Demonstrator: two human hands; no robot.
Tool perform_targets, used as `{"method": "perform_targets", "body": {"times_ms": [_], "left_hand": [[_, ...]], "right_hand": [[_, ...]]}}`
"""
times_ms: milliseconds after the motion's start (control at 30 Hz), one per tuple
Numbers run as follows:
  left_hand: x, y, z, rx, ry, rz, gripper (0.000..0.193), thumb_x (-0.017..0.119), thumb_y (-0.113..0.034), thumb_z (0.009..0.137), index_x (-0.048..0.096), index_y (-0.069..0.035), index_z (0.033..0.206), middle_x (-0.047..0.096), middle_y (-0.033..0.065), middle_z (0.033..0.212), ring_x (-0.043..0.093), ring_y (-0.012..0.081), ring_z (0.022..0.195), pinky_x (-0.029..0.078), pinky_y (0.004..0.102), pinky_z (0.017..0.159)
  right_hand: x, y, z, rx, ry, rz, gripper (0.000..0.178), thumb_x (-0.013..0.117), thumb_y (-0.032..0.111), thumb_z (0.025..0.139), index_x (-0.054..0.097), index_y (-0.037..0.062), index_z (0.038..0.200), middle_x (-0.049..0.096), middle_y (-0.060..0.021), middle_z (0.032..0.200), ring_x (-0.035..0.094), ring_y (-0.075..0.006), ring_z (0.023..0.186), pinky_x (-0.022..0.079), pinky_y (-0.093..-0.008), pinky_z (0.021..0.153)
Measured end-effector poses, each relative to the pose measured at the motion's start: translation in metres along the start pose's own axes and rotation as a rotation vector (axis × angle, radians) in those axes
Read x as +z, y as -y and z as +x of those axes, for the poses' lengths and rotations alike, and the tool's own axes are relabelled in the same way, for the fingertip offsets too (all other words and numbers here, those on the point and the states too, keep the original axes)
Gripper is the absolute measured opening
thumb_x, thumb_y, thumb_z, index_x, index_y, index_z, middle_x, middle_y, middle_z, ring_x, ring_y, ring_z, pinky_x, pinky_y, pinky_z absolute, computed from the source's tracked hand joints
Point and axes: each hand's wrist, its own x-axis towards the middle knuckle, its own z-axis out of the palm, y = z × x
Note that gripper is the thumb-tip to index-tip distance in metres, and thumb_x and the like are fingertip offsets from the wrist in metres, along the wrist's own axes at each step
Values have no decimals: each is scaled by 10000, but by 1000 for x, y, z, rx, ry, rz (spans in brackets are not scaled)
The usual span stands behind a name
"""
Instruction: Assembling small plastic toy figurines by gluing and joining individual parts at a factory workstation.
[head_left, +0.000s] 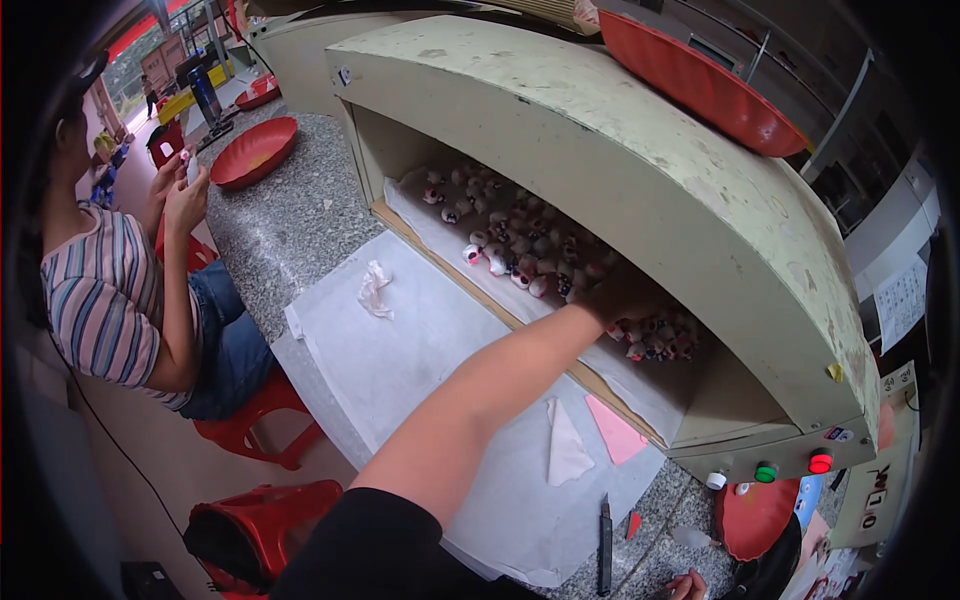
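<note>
My left arm, in a black sleeve, reaches across the table into the low opening of a cream arched machine (pixel 480 75). My left hand (pixel 632 296) is in shadow inside, over many small round white, pink and black pieces (pixel 535 245); its fingers are hidden, so whether it grips any cannot be told. More such pieces (pixel 665 338) lie heaped just beyond its wrist. White sheeting (pixel 630 378) lines the opening's floor. At the lower edge only the curled fingertips of my right hand (pixel 687 584) show, drawn together; anything between them is out of sight.
White paper (pixel 420 340) covers the tabletop, with a crumpled scrap (pixel 375 290), a white cloth piece (pixel 566 445) and a pink sheet (pixel 615 430). A utility knife (pixel 605 545) lies near a red dish (pixel 755 520). Left, a seated co-worker (pixel 120 300) holds a small piece.
</note>
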Motion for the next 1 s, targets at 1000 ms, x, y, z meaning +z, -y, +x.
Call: {"method": "perform_targets", "body": {"times_ms": [1000], "left_hand": [[-8,93,0,-60,-141,253,378,484,-295,775,493,-73,1081,504,107,1062,473,258,963,356,374,841]], "right_hand": [[7,-17,9,29,-43,59,128,448,92,829,513,-16,853,492,-27,661,412,-60,564,321,-181,515]]}}
